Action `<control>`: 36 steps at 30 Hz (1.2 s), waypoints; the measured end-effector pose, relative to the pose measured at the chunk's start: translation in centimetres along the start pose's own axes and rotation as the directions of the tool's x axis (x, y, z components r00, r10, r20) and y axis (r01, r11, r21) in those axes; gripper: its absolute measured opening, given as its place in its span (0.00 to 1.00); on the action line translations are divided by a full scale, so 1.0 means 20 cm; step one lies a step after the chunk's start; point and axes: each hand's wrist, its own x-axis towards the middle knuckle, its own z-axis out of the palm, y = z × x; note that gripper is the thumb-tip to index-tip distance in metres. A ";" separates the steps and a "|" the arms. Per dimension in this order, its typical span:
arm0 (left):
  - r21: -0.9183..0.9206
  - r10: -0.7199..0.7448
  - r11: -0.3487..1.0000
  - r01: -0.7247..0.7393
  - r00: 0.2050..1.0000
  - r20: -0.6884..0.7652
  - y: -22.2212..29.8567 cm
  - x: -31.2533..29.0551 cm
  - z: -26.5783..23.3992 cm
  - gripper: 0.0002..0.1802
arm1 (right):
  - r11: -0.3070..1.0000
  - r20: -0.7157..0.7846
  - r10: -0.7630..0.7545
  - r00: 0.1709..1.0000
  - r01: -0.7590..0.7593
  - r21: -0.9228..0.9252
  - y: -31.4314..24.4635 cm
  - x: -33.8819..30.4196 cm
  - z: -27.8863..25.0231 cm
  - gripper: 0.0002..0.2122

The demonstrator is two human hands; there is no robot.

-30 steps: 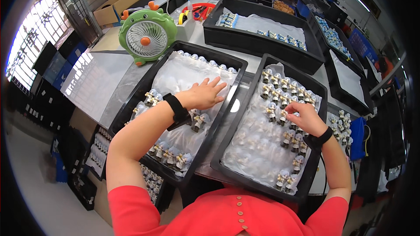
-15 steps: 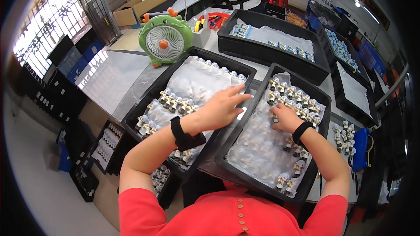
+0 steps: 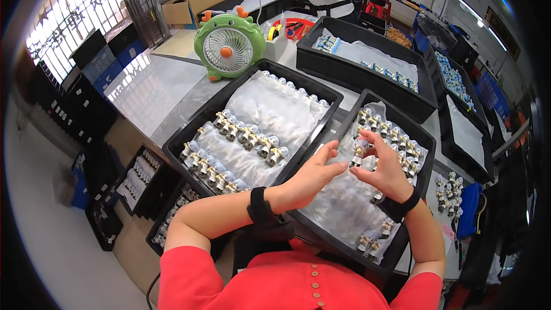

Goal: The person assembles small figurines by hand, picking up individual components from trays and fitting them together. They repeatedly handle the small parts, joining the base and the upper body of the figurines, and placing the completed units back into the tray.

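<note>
The right hand (image 3: pixel 385 167) is partly closed in a C shape, its index finger curved over the top and its thumb below, and between them it has hold of one small figurine (image 3: pixel 359 152). The figurine has a pale blue-grey head, gold and white in the middle and a dark base; it stands roughly upright in the grip, above the right tray (image 3: pixel 426 173), toward that tray's left side. The other fingers of this hand are bent, and what lies beneath them is hard to make out.

The left hand (image 3: pixel 309 182) is bare of any object. Its fingers are loosely stretched and a little spread, reaching over the left edge of the right tray, with the thumb just beside the right thumb; I cannot tell whether the thumbs touch. A dark wristband (image 3: pixel 259 205) circles the left wrist.

In the right tray, rows of similar figurines (image 3: pixel 396 136) fill the far part, and a thin whitish sheet (image 3: pixel 330 205) covers much of the near left. The left tray (image 3: pixel 206 112) holds a middle row (image 3: pixel 250 136) and a near row (image 3: pixel 211 170) of figurines on white wrapping (image 3: pixel 272 104), with more heads along its far edge. A green fan (image 3: pixel 228 50) stands beyond it on the left. To the right of the right tray lies a loose cluster of figurines (image 3: pixel 449 194), near a blue pouch (image 3: pixel 470 211).
</note>
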 end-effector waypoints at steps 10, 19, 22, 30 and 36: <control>-0.177 0.007 0.984 0.018 0.990 0.142 -0.13 0.06 -0.03 0.27 | 0.971 -0.073 -0.231 0.970 0.225 -0.077 0.06 -0.08 0.18 0.33; -0.186 0.138 0.978 -0.098 0.966 0.217 -0.10 0.07 -0.04 0.29 | 0.984 -0.172 -0.172 0.970 0.176 0.007 0.07 -0.09 0.21 0.40; -0.173 0.175 0.975 -0.139 0.962 0.210 -0.09 0.07 -0.03 0.31 | 0.980 -0.184 -0.198 0.963 0.197 -0.020 0.06 -0.09 0.20 0.39; -0.176 0.210 0.968 -0.177 0.959 0.190 -0.12 0.07 -0.03 0.31 | 0.976 -0.197 -0.220 0.955 0.217 -0.037 0.05 -0.08 0.20 0.35; -0.168 0.132 0.980 -0.106 0.979 0.156 -0.10 0.05 -0.03 0.30 | 0.969 -0.197 -0.246 0.949 0.237 -0.071 0.03 -0.08 0.19 0.35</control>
